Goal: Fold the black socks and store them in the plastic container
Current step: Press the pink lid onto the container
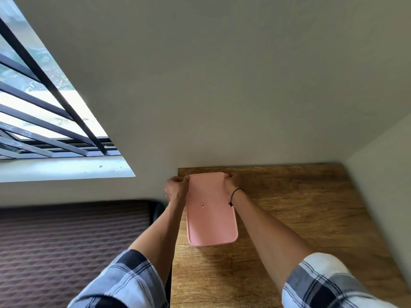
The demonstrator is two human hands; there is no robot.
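Two plaid sleeves (124,283) sit nearest the camera, rolled above the elbows, with both bare forearms stretched forward and nearly straight. Between them lies one pink lid (210,210) covering the container, flat on the tabletop (300,214) near its far left corner, its long side running away from the camera. A small label shows at the lid's middle. The left hand (176,188) curls its fingers around the lid's far left edge, partly overhanging the tabletop's side. The right hand (231,182) grips the far right edge the same way, fingers bent over the rim; a black cord (235,194) circles that wrist. Both hands are closed on the lid's far end. No socks can be seen; whether any are inside cannot be told. Left of the tabletop lies a dark quilted bed (66,241), and above it one barred window (44,107).
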